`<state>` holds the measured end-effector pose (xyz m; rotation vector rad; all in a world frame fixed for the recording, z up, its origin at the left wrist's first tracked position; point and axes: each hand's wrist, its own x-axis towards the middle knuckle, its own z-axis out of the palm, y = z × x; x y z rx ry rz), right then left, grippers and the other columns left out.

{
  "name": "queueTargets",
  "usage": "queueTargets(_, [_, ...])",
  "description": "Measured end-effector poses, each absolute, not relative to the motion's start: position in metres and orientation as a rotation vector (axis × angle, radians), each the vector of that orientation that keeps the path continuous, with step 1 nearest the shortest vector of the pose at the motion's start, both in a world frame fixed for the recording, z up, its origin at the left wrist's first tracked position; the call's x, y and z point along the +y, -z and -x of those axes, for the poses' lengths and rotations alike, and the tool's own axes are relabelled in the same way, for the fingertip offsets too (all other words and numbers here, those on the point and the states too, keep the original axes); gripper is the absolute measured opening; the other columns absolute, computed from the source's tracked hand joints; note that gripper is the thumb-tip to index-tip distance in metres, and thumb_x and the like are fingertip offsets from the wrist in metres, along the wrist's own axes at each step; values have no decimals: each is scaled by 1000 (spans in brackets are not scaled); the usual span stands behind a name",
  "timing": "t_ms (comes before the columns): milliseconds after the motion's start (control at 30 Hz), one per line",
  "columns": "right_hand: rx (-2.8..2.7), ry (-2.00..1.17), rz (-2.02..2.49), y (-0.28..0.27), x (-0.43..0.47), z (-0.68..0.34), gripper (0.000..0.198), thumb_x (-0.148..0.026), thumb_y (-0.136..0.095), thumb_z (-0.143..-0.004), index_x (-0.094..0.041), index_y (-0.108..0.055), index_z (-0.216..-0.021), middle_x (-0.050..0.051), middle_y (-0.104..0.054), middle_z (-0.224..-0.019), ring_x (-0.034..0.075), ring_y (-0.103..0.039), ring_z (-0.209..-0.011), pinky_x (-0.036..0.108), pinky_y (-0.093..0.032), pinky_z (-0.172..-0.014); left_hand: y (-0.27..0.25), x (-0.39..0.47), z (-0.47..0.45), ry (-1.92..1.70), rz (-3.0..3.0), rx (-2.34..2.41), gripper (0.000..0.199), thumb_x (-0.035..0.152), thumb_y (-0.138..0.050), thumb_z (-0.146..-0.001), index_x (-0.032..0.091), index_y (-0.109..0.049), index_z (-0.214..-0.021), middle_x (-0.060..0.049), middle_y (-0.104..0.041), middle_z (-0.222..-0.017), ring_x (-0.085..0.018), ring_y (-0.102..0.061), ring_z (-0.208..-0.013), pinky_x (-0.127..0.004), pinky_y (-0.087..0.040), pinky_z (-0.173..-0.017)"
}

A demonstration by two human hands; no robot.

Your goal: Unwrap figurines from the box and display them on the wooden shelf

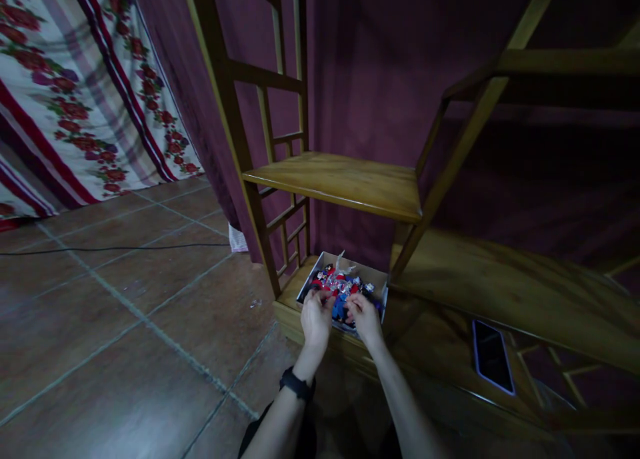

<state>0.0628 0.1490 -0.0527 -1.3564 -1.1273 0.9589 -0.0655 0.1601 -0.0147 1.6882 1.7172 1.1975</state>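
Observation:
An open white box (376,277) stands on the lowest shelf, filled with small figures (369,287) in red, blue, black and white. Clear, shiny plastic (337,285) lies among them near the middle, and a thin translucent piece (341,262) sticks up at the back. My left hand (316,317), below a black wristband, is over the box's front left with its fingers curled together. Opposite it, my right hand (364,315) pinches with bent fingers over the front right. Whatever the fingertips hold is too small to make out. A blue piece (339,307) shows between both hands.
A wooden shelf board (340,179) juts out above the box, with a lattice side (285,212) at left. To the right, a phone (493,357) lies on the wood. A cable (125,248) crosses the tiled floor (150,292).

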Motion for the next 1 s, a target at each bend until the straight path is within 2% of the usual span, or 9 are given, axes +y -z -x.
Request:
queueTargets(233, [-1280, -862, 1392, 31, 114, -61, 21, -36, -46, -75, -20, -58, -83, 1, -64, -74, 11, -53, -51, 22, -48, -45, 22, 132, 77, -1492, -1344, 1427, 11, 23, -69, -58, 17, -66, -67, -5, -60, -78, -18, -55, -77, -28, -43, -67])
queueTargets(400, [-1307, -871, 1387, 29, 78, -61, 20, -35, -45, -77, -20, -58, -82, 1, -63, -74, 10, -53, -49, 21, -48, -45, 19, 98, 82, -1370, -1091, 1128, 19, 27, -71, -54, 15, -64, -68, -2, -62, -66, -13, -55, -61, -26, -44, -61])
queueTargets(567, [-1243, -891, 1376, 28, 42, -60, 19, -33, -45, -77, -19, -57, -82, 1, -62, -74, 10, -53, -52, 22, -49, -46, 19, 69, 83, -1317, -1060, 1095, 23, 25, -74, -50, 15, -65, -69, -2, -64, -67, -14, -57, -63, -25, -45, -64])
queueTargets(700, [-1208, -907, 1365, 28, 24, -62, 20, -34, -47, -75, -18, -57, -83, 2, -62, -72, 10, -52, -52, 21, -49, -44, 21, 51, 83, -1284, -1099, 1077, 26, 26, -74, -50, 15, -66, -72, -4, -66, -72, -15, -59, -68, -27, -46, -68])
queueTargets(867, [-1159, -944, 1341, 30, 11, -66, 21, -34, -48, -73, -17, -57, -83, 2, -62, -72, 9, -51, -50, 21, -49, -44, 21, 33, 80, -1213, -1151, 1035, 28, 30, -70, -57, 14, -65, -80, -4, -67, -74, -15, -60, -66, -29, -48, -67])
queueTargets(1000, [-1171, -937, 1356, 31, 6, -68, 21, -35, -48, -73, -18, -57, -81, 2, -63, -73, 10, -52, -50, 22, -49, -45, 21, 22, 80, -1227, -1299, 1116, 26, 31, -68, -61, 15, -66, -81, -6, -68, -81, -18, -62, -74, -30, -48, -72])
